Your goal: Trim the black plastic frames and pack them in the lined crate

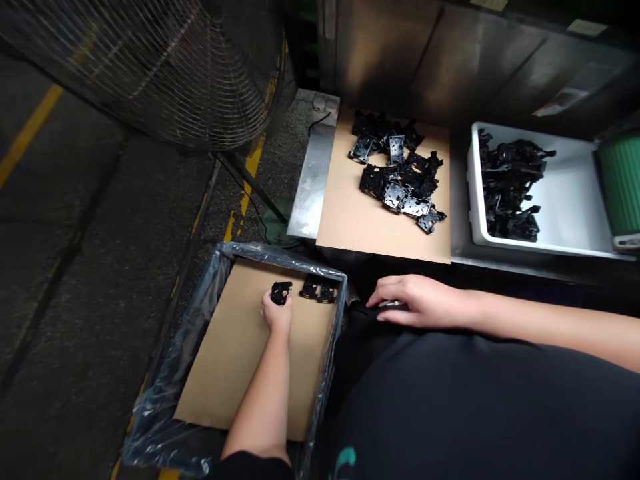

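My left hand (278, 313) grips a black bracket-like part (281, 292) with holes in it, over the brown cardboard sheet (250, 360) in the lined box. Just right of it, more black parts (319, 288) lie in the box's far right corner. My right hand (413, 300) rests over my lap, fingers curled. A small shiny metal object (393, 305) shows between its thumb and fingers; its kind is unclear. Beyond that hand, a pile of black parts (400, 175) lies loosely on a cardboard sheet (350, 227) on the metal bench.
Clear plastic lines the box (173, 407). A white bin (575, 193) on the bench holds more black parts on its left side, with a green ribbed object (620, 183) at its right. A large caged fan (200, 80) stands at upper left, its cable near the bench leg.
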Action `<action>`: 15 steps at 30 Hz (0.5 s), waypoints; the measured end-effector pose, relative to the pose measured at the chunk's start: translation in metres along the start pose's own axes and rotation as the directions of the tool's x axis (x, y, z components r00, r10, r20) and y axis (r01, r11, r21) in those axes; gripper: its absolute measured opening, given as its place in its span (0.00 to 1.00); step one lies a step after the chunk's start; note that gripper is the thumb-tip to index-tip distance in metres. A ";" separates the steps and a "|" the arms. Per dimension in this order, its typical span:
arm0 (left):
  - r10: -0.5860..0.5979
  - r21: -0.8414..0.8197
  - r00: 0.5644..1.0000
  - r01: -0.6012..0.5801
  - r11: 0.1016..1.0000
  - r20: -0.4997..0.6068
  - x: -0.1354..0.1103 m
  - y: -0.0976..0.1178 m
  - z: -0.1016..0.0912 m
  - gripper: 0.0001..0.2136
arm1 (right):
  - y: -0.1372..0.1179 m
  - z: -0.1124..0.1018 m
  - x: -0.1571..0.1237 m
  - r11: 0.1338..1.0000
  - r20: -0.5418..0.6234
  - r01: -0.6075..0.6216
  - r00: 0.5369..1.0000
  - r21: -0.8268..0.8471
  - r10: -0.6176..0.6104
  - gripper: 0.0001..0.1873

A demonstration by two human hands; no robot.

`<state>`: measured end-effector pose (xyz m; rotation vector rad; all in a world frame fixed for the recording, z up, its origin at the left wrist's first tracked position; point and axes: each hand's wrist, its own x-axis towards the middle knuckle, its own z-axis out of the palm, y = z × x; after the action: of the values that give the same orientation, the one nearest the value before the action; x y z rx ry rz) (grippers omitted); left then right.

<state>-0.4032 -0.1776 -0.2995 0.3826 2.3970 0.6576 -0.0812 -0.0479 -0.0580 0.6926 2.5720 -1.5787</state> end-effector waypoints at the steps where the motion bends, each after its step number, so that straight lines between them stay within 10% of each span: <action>1: 0.014 0.075 1.000 -0.015 0.997 0.006 0.012 -0.003 0.007 0.23 | 0.003 0.001 -0.003 0.999 -0.002 -0.036 0.999 0.000 0.036 0.16; 9: 0.039 0.435 0.991 -0.092 0.896 0.130 0.061 -0.004 0.065 0.23 | 0.018 -0.003 -0.026 0.980 -0.058 -0.196 0.978 0.042 0.199 0.17; 15: 0.111 0.521 0.980 -0.182 0.834 0.165 0.054 -0.003 0.060 0.26 | 0.027 -0.011 -0.038 0.970 -0.132 -0.232 0.962 0.068 0.240 0.17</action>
<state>-0.4070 -0.1364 -0.3687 0.8242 2.4090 0.0000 -0.0345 -0.0417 -0.0649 1.1066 2.4329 -1.5763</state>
